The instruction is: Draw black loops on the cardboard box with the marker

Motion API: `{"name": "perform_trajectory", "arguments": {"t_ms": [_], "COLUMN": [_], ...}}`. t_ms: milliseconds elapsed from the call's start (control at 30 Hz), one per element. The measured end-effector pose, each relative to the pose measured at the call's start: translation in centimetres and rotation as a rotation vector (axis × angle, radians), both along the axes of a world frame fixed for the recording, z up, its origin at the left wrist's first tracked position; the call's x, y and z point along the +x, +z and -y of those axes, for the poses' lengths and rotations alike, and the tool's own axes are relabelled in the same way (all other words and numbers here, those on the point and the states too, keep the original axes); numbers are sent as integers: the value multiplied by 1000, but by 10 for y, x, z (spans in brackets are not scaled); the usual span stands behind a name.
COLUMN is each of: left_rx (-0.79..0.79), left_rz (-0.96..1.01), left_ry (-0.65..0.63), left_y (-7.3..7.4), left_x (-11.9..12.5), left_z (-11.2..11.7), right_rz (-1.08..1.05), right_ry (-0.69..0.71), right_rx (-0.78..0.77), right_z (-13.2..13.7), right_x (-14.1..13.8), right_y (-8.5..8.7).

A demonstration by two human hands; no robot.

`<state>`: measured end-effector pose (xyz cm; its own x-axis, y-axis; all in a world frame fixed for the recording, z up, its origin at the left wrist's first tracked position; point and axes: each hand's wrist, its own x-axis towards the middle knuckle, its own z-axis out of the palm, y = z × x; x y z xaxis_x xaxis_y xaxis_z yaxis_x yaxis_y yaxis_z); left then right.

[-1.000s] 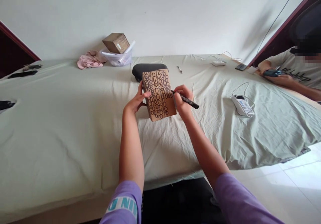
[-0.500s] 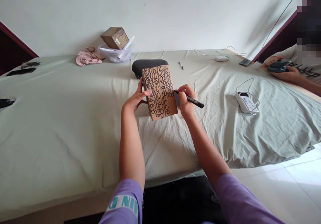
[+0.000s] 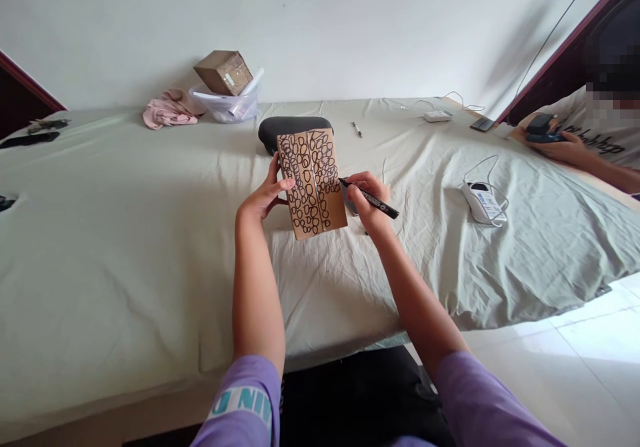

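Observation:
A small brown cardboard box (image 3: 313, 183), its near face covered in rows of black drawn loops, is held tilted up over the bed. My left hand (image 3: 267, 190) grips its left side, thumb on the marked face and fingers behind. In my right hand (image 3: 371, 197) is a black marker pen (image 3: 376, 203), its tip at the box's right edge beside the loops. The lower right of that face is unmarked. Behind the box lies a black hard case (image 3: 295, 125), partly hidden by it. A dark flat object (image 3: 351, 205) shows between the box and my right hand.
A clear plastic basin (image 3: 220, 108) holding another carton (image 3: 225, 72) stands by the wall, beside pink cloth (image 3: 173, 109). Rightward lie a pen (image 3: 357, 129), a white power strip with cord (image 3: 484, 203) and a phone (image 3: 483, 125). Another person's hand (image 3: 570, 145) holds a dark device.
The whole view has shifted slightly, so things sit a little further left. The marker tip has moved slightly against the box's right edge; both hands keep their holds.

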<state>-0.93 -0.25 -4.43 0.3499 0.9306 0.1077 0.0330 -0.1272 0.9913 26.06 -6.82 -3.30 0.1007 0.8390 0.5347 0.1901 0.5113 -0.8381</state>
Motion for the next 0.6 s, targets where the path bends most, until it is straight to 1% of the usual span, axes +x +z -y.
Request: {"name": "perform_trajectory", "arguments": {"t_ms": [67,133,233,333,400,467,533,600], "left_rx": [-38,-57,-59,-54,-54,-54,-48,-41], "left_rz": [24,32,42,59,67,71,71,68], "left_ry": [-1,3,0,1,7,7,1,-5], "left_y": [1,1,1,1,1,2,2,1], "left_x": [0,-1,-1,-1,0,1,1,1], "left_z": [1,2,2,3,3,4,4,3], "right_rz": [-4,-21,-61,-113,-157,-243,-325,-312], "right_ry": [-47,-122,-187,-131,-40,27,66,73], "right_rx": [-21,-41,-64,-150,-270,-424,-556,-629], "right_z": [-2,0,14,37,54,71,85,97], "right_x": [-2,2,22,54,77,95,106,107], "right_y": [0,-3,-15,-36,-50,-61,-68,-73]}}
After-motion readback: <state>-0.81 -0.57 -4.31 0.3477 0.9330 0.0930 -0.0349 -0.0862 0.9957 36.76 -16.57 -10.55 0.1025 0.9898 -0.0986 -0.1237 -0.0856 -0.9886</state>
